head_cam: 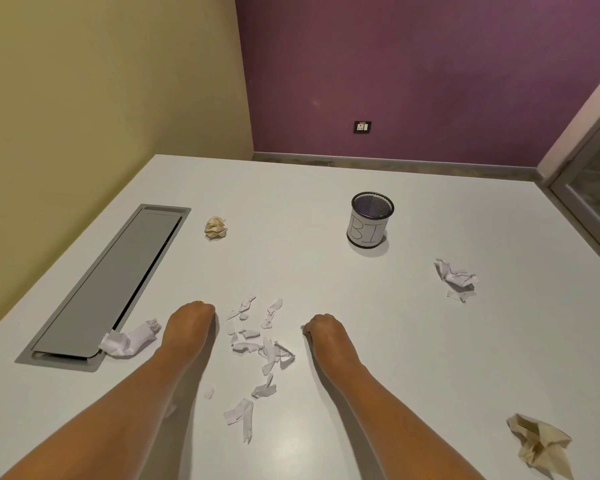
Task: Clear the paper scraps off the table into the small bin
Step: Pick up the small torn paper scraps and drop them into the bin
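Starts with the torn scraps [257, 344], loose on the white table [326, 188] and strung in a band from twelve to six o'clock. Thickest in the upper half, thinning to a few long strips at the near end.

Flanked on both sides: at nine o'clock of the band the left hand [191, 323], at three o'clock the right hand [323, 329], each just beside the thick part, neither plainly nearer. Both knuckles-up, fingers curled under toward the tabletop. Cannot tell whether either holds paper, though shows a speck of white at the right hand's fingertips. Looks set for a sweep inward from nine and three, gathering across the band's short axis rather than along it.

Further out, finds the small bin [370, 221] at one o'clock of the scraps, upright and well apart, mesh mouth facing up. Closer to the right hand than to the left, so probably favours the right for the carry.

Counts four crumpled pieces besides:
- a white wad [129, 341] at nine o'clock, just beyond the left hand and against the near corner of the grey cable hatch [108, 285]
- a beige ball [216, 228] at eleven
- a white crumple [456, 277] at two
- a beige crumple [537, 441] at four, farthest from the bin

Barely begun, by the look of it.
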Motion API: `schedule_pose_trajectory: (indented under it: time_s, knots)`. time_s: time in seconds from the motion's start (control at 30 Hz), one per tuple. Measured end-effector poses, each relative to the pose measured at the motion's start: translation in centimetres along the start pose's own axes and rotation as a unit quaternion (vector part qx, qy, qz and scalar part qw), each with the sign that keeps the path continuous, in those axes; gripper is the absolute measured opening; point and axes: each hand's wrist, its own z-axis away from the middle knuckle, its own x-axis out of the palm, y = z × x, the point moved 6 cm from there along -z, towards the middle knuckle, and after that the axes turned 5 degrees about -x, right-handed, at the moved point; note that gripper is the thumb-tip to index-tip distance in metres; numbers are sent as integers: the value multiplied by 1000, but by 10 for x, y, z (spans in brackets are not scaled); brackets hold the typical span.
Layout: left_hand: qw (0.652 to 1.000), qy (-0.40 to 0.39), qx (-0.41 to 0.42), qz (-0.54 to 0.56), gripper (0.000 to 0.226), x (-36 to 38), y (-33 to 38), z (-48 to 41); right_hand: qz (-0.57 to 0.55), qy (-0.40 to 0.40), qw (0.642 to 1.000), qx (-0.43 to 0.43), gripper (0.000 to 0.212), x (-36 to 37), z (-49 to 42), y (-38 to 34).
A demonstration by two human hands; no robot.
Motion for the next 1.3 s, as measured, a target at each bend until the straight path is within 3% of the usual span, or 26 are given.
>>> schedule_pose_trajectory:
  time_s: [0.17, 0.37, 0.47, 0.57, 0.7, 0.83, 1.1, 1.23, 1.3]
  knots:
    - [999, 17, 2, 51, 22, -1, -3, 1, 21, -8, 1000, 4, 46, -3, 1, 1]
    - [987, 54, -39, 146, 17, -9, -8, -1, 8, -34, 998, 51, 19, -13, -3, 9]
    - [981, 62, -45, 177, 17, -14, -2, -4, -32, -43, 996, 67, 22, -19, -6, 15]
    - [980, 67, -40, 184, 11, -20, 8, -11, -123, -16, 989, 81, 20, -24, -4, 25]
    - [981, 96, -19, 170, 19, -33, 28, -20, -320, 58, 925, 194, 30, -35, 1, 46]
    - [981, 113, 15, 156, 20, -49, 54, -36, -317, 55, 923, 209, 35, -48, -5, 56]
    - [953, 123, 146, 235, 16, -112, 143, -75, -171, 27, 976, 132, 21, -117, -48, 57]
    - [930, 128, 165, 302, 4, -131, 189, -90, -229, 119, 953, 158, 21, -155, -68, 77]
    - [915, 118, 165, 349, 8, -137, 209, -97, -193, 139, 961, 138, 16, -173, -78, 83]
